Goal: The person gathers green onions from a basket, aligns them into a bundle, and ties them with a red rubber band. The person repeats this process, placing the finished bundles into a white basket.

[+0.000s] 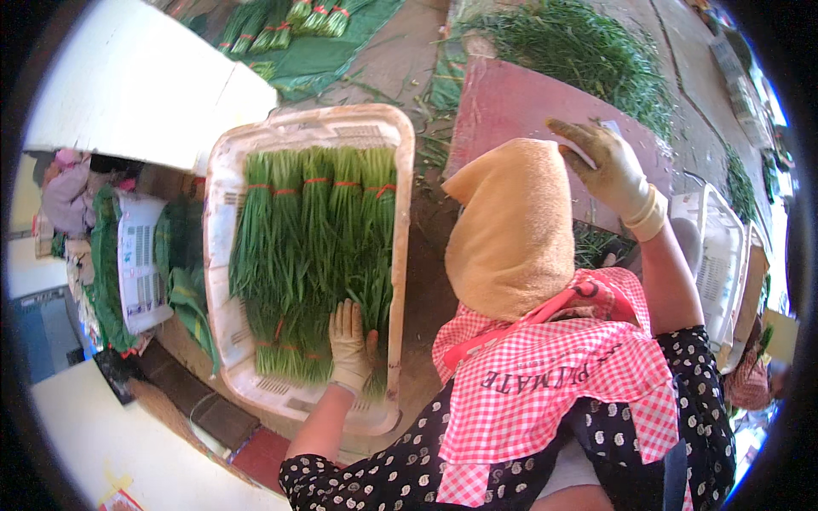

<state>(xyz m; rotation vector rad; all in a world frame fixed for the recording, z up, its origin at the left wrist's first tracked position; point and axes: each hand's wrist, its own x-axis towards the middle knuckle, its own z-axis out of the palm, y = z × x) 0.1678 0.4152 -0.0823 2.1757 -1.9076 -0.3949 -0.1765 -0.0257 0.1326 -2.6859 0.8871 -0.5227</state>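
A white plastic crate stands before me, filled with bundles of long green leafy stalks, likely garlic chives. Thin red bands tie the bundles. Inside the crate's near right part, my left hand in a pale glove rests on the stalks, fingers stretched out and not wrapped around any bundle. Over a reddish board, my right hand wears a soiled glove, its thumb and fingers apart. A flat white object shows between them; whether it is held or lies beneath is unclear.
A tan towel-like cloth covers my raised knee. Loose greens are heaped beyond the board. More tied bundles lie on a green sheet. A white slab-like surface borders the crate's far left; other white crates stand at right.
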